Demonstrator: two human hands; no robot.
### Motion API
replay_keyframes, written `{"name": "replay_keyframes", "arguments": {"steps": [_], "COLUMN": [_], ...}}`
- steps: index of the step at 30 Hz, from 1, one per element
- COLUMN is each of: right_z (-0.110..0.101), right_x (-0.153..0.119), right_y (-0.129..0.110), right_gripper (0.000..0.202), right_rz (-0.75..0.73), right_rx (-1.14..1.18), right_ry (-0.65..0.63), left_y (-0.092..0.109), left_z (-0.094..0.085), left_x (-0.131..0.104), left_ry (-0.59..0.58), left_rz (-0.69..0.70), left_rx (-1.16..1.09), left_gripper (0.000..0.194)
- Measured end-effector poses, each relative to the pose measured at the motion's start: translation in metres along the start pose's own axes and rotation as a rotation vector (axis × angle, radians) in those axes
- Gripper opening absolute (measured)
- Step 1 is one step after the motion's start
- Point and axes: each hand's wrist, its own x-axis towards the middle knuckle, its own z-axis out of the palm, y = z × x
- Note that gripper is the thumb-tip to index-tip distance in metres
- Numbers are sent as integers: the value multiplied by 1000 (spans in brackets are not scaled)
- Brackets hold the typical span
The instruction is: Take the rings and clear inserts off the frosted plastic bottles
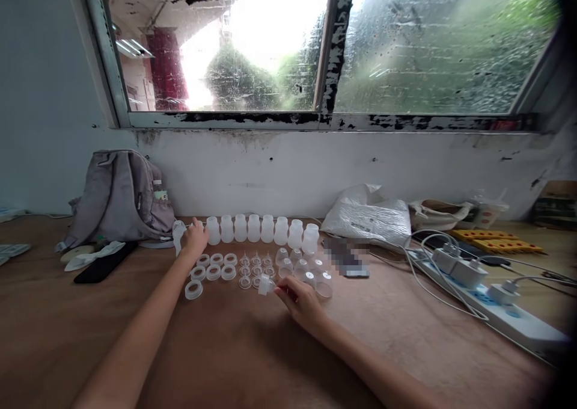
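Left hand [195,239]: while it's by bottles [240,228] — rowed, seemingly for order, near the desk's [211,349] back edge — grip unclear.
Right hand [298,301]: pinched on clear part [264,285].

1. I'm in a plain, worn room, some sort of workroom; exactly which kind, I can't tell.
2. The window frame [331,66] is flaking and the wall [270,174] beneath it is stained.
3. Tube lights [134,48] and a red curtain [166,66] show in the glass [419,48].
4. On the table [211,349], bottles [253,228] stand in a row between a backpack [119,192] and a crowded power strip [485,301].
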Motion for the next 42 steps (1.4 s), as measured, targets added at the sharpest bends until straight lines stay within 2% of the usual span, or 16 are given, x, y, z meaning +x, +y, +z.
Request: {"name": "replay_keyframes", "arguments": {"steps": [3, 7, 9, 11, 13, 15, 18, 21, 24, 26, 29, 31, 33, 37, 40, 42], "right_z": [0, -1, -1, -1, -1, -1, -1, -2, -4, -5, -5, -4, -3, -3, -4, -4], "right_x": [-2, -2, -2, -1, -1, 0, 0, 0, 0, 0, -1, -2, -3, -4, -3, -3], "right_y": [-2, -4, -5, -6, -6, -4, -2, -3, -7, -10, -10, -9, -7, -8, -10, -11], "right_gripper": [19, 18, 18, 18, 17, 16, 14, 15, 16, 16, 14, 13, 13, 13, 14, 14], "right_rz": [-3, -20, -32, -43, -48, -47, -35, -45, -72, -68, -34, -2, 29, 29, 0, -10], "right_rx": [2, 8, 8, 12, 18, 22, 21, 9, 1, 0, 6, 25, 47, 52, 42, 39], "right_ry": [-17, -28, -31, -29, -23, -14, 6, 18, 29, 41, 72, 98, 122, 144, 134, 131], "left_y": [0, 1, 2, 3, 3, 2, 1, 1, 2, 3, 7, 9, 11, 9, 4, 1], "left_z": [6, -8, -18, -25, -27, -25, -20, -15, -6, 2, 11, 10, 3, -10, -9, -6], "left_x": [-1, -17, -33, -56, -85, -113, -146, -159, -160, -160, -161, -161, -161, -158, -155, -153], "left_ry": [13, 78, 213, 372, 437, 398, 197, 12, -71, -134, -331, -442, -418, -189, -124, -103], "left_rz": [-10, 74, 186, 340, 503, 599, 665, 730, 779, 748, 623, 586, 619, 718, 720, 771], "left_rx": [1, -12, -94, -269, -471, -624, -788, -871, -904, -1005, -1093, -1037, -962, -814, -724, -679], "left_gripper": [32, 25, 25, 23, 17, 9, 1, 4, 9, 25, 66, 73, 62, 48, 48, 43]}}
